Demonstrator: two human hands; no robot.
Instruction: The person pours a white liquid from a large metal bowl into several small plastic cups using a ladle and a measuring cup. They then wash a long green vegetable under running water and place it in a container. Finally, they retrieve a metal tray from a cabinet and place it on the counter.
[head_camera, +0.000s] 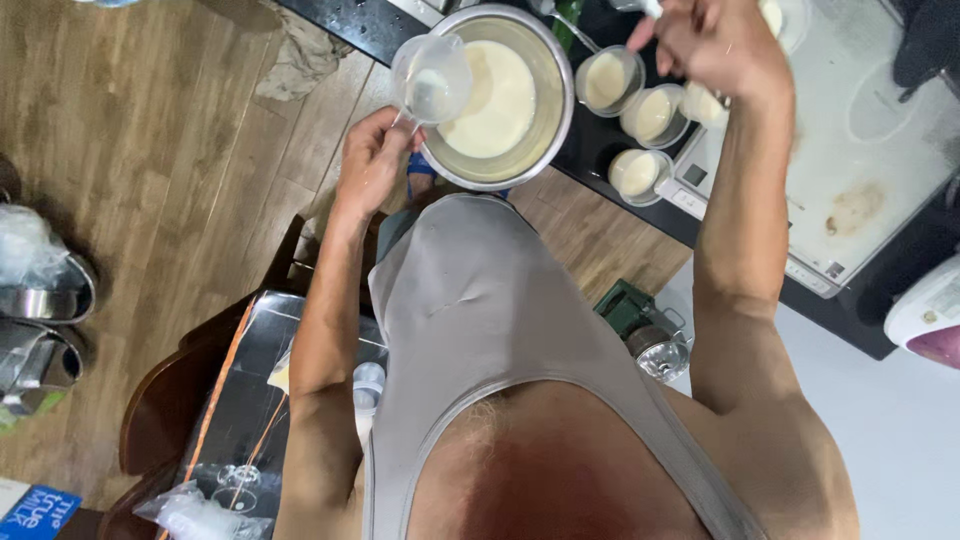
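Pale cream liquid, grey steel and brown wood around the two hands.

The measuring cup pinched by the fingers of the left hand is clear plastic, misted white inside. Just beyond those fingers the mixing bowl is silvery grey steel, filled with pale cream liquid. Below the fingers of the right hand, the small glass cups are clear and hold the same cream colour. They stand on a black counter. The cooktop to the side of that hand is off-white with a brown stain. The floor is brown wood grain. The person's vest is plain grey.
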